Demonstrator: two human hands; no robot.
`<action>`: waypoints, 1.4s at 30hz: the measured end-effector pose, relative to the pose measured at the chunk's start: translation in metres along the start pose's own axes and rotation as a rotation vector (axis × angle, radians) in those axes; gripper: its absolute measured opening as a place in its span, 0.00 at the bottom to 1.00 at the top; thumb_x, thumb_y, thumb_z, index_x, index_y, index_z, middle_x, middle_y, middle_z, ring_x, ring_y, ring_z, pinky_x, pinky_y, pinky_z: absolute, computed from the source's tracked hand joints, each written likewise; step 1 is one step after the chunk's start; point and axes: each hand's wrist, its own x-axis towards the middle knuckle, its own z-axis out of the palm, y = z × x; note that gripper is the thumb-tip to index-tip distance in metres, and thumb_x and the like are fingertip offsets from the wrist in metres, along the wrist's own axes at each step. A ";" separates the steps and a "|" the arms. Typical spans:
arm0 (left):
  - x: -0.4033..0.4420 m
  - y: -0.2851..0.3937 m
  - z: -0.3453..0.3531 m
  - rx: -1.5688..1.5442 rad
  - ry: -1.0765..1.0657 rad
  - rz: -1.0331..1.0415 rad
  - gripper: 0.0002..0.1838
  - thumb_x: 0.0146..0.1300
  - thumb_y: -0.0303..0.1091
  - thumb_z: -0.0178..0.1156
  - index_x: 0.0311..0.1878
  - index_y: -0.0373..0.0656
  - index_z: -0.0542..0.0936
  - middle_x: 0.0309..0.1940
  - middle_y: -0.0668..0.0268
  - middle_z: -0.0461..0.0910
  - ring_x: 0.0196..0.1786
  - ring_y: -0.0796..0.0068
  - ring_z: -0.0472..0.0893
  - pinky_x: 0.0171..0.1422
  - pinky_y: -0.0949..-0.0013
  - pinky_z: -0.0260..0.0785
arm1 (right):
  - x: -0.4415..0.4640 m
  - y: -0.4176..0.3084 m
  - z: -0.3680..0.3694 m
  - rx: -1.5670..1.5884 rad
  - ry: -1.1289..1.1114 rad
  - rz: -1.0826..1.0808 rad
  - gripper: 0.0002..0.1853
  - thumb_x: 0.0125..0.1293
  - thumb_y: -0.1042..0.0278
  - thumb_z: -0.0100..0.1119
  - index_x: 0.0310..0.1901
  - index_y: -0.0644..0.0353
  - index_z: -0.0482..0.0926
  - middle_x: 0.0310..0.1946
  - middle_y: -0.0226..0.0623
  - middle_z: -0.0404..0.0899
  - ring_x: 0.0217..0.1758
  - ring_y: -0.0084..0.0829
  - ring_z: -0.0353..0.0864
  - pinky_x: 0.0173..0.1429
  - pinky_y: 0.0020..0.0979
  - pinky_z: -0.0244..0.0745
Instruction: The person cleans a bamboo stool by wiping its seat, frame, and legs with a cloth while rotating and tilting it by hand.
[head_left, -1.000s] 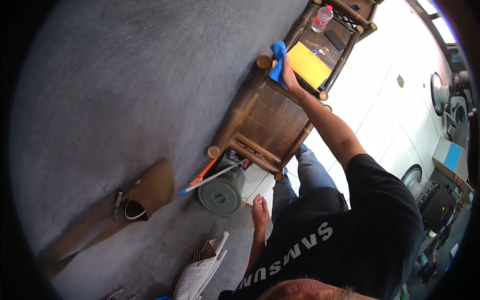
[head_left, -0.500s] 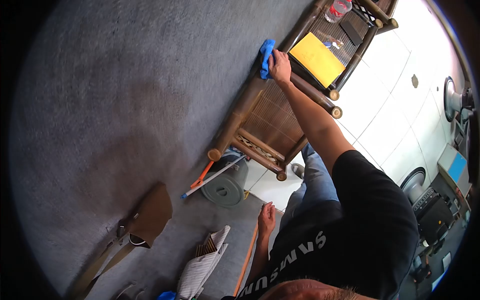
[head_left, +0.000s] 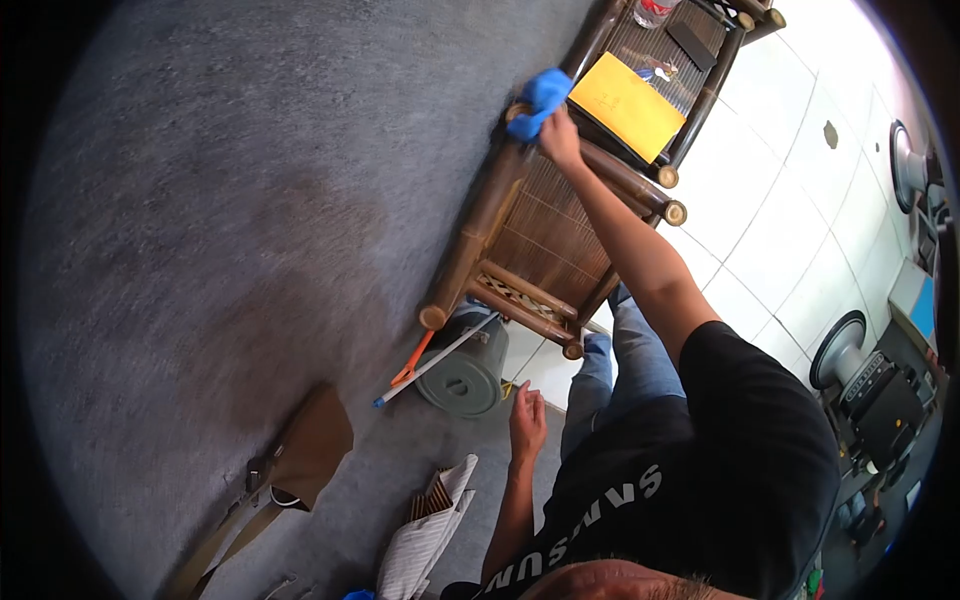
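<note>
My right hand [head_left: 560,138] is closed on a bunched blue cloth [head_left: 546,92], which lies against the upper corner of the brown bamboo rack [head_left: 480,215], partly over the round end of a pole. Just beyond that hand, a yellow envelope or folder [head_left: 628,105] rests on a slatted bamboo surface. Low in front of my body hangs my left hand [head_left: 527,425], empty, its fingers loosely apart, near a grey lidded bin [head_left: 462,382].
A bottle [head_left: 652,12], a dark block [head_left: 692,46] and small keys lie by the yellow item. An orange tool [head_left: 412,358] and a pale stick [head_left: 440,360] lean by the bin. A brown bag [head_left: 312,450] and striped fabric [head_left: 428,535] are lower left.
My right hand has shifted the blue cloth at the rack's corner; the cloth is now more bunched and shows part of the pole end. My left hand is still empty. The view has shifted slightly.
</note>
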 end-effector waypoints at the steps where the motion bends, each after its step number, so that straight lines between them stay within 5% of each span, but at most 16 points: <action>1: 0.011 0.000 0.001 0.028 -0.004 0.052 0.23 0.77 0.35 0.56 0.70 0.37 0.70 0.54 0.49 0.81 0.53 0.58 0.84 0.57 0.61 0.77 | -0.004 -0.010 0.007 -0.163 0.028 -0.440 0.19 0.75 0.63 0.55 0.64 0.59 0.75 0.59 0.59 0.79 0.61 0.59 0.79 0.68 0.49 0.74; 2: 0.024 -0.001 0.001 0.058 -0.007 0.102 0.24 0.77 0.35 0.57 0.71 0.37 0.69 0.55 0.49 0.80 0.55 0.57 0.83 0.59 0.59 0.76 | -0.014 -0.017 0.010 -0.130 0.053 -0.474 0.22 0.74 0.61 0.57 0.66 0.57 0.74 0.68 0.60 0.70 0.68 0.58 0.73 0.73 0.47 0.70; 4: 0.057 0.008 0.001 0.178 0.019 0.241 0.26 0.76 0.36 0.58 0.71 0.36 0.68 0.57 0.48 0.79 0.59 0.52 0.80 0.63 0.56 0.73 | -0.013 -0.018 0.013 -0.125 0.035 -0.423 0.21 0.75 0.60 0.56 0.66 0.56 0.74 0.72 0.56 0.66 0.71 0.56 0.70 0.73 0.46 0.69; 7: 0.130 0.029 -0.010 0.298 0.103 0.456 0.27 0.75 0.36 0.58 0.72 0.36 0.68 0.63 0.45 0.75 0.67 0.44 0.74 0.70 0.50 0.66 | -0.005 -0.013 0.017 -0.092 0.086 -0.372 0.21 0.76 0.60 0.56 0.66 0.59 0.72 0.66 0.56 0.73 0.69 0.57 0.73 0.71 0.45 0.70; 10: 0.201 0.068 -0.034 0.402 0.250 0.501 0.31 0.73 0.40 0.60 0.73 0.37 0.66 0.63 0.46 0.71 0.66 0.43 0.72 0.70 0.48 0.64 | -0.025 -0.036 0.005 0.196 0.188 0.029 0.18 0.78 0.60 0.52 0.65 0.53 0.74 0.59 0.55 0.80 0.62 0.59 0.78 0.66 0.48 0.72; 13: 0.274 0.074 -0.051 0.639 0.431 0.594 0.40 0.68 0.48 0.64 0.76 0.37 0.61 0.63 0.46 0.67 0.67 0.40 0.71 0.70 0.45 0.64 | -0.051 -0.009 0.004 0.321 0.435 0.148 0.19 0.80 0.58 0.48 0.64 0.59 0.74 0.53 0.60 0.82 0.60 0.60 0.80 0.62 0.49 0.73; 17: 0.341 0.054 -0.073 1.110 0.048 0.413 0.50 0.66 0.47 0.67 0.79 0.37 0.47 0.62 0.44 0.67 0.64 0.39 0.73 0.67 0.44 0.67 | -0.120 0.011 -0.002 0.391 0.475 0.152 0.20 0.80 0.58 0.45 0.63 0.62 0.74 0.54 0.62 0.81 0.61 0.57 0.81 0.62 0.49 0.73; 22: 0.347 0.047 -0.078 1.052 -0.040 0.342 0.47 0.70 0.45 0.62 0.79 0.38 0.45 0.64 0.41 0.64 0.65 0.38 0.73 0.64 0.39 0.69 | -0.142 -0.007 0.031 0.271 0.289 0.291 0.19 0.76 0.61 0.48 0.61 0.65 0.75 0.58 0.63 0.79 0.61 0.63 0.78 0.64 0.51 0.72; 24: 0.350 0.049 -0.072 1.084 -0.054 0.319 0.47 0.71 0.45 0.62 0.79 0.37 0.44 0.66 0.40 0.63 0.65 0.38 0.73 0.65 0.38 0.69 | -0.107 0.003 0.069 0.142 0.260 0.113 0.21 0.75 0.62 0.48 0.59 0.71 0.74 0.61 0.68 0.75 0.62 0.69 0.74 0.65 0.54 0.71; 27: 0.357 0.056 -0.069 1.078 -0.103 0.244 0.47 0.72 0.44 0.60 0.80 0.37 0.42 0.70 0.40 0.58 0.69 0.38 0.70 0.68 0.38 0.66 | -0.094 -0.020 0.113 0.064 0.438 0.345 0.24 0.75 0.60 0.48 0.58 0.76 0.71 0.61 0.71 0.70 0.60 0.70 0.73 0.65 0.56 0.70; 32: 0.352 0.054 -0.087 1.108 -0.130 0.202 0.47 0.73 0.45 0.59 0.80 0.37 0.39 0.71 0.42 0.56 0.71 0.38 0.68 0.70 0.38 0.65 | -0.181 -0.037 0.129 -0.085 0.357 0.162 0.22 0.77 0.59 0.48 0.59 0.73 0.72 0.62 0.67 0.69 0.61 0.66 0.73 0.65 0.56 0.70; 35: 0.376 0.036 -0.088 1.210 -0.223 0.214 0.55 0.66 0.53 0.64 0.81 0.41 0.37 0.73 0.39 0.53 0.73 0.36 0.65 0.73 0.41 0.64 | -0.245 -0.039 0.135 0.008 0.085 0.286 0.25 0.77 0.59 0.49 0.65 0.72 0.67 0.66 0.70 0.64 0.65 0.67 0.70 0.68 0.53 0.69; 37: 0.372 0.047 -0.096 1.170 -0.357 0.177 0.61 0.60 0.60 0.67 0.81 0.45 0.38 0.75 0.36 0.50 0.74 0.34 0.63 0.75 0.41 0.62 | -0.260 -0.017 0.154 -0.111 0.173 0.174 0.27 0.76 0.59 0.51 0.67 0.72 0.66 0.68 0.69 0.63 0.67 0.68 0.68 0.70 0.53 0.67; 39: 0.374 0.041 -0.087 1.129 -0.231 0.209 0.58 0.63 0.57 0.64 0.81 0.42 0.37 0.76 0.36 0.48 0.75 0.34 0.62 0.75 0.42 0.62 | -0.244 -0.012 0.153 -0.298 0.285 -0.032 0.30 0.73 0.60 0.55 0.68 0.74 0.65 0.70 0.71 0.62 0.71 0.69 0.63 0.74 0.52 0.63; 41: 0.402 0.010 -0.070 1.129 -0.147 0.220 0.54 0.69 0.48 0.63 0.82 0.42 0.34 0.80 0.41 0.43 0.78 0.38 0.60 0.75 0.37 0.59 | -0.201 -0.015 0.144 -0.445 0.330 -0.050 0.34 0.73 0.59 0.55 0.70 0.77 0.62 0.71 0.75 0.59 0.74 0.69 0.60 0.77 0.51 0.60; 42: 0.389 0.020 -0.070 1.111 -0.171 0.186 0.53 0.71 0.47 0.62 0.82 0.41 0.35 0.79 0.41 0.44 0.77 0.38 0.61 0.74 0.37 0.60 | -0.177 -0.018 0.140 -0.254 0.370 0.086 0.38 0.73 0.57 0.56 0.73 0.76 0.56 0.73 0.76 0.54 0.76 0.68 0.59 0.78 0.53 0.58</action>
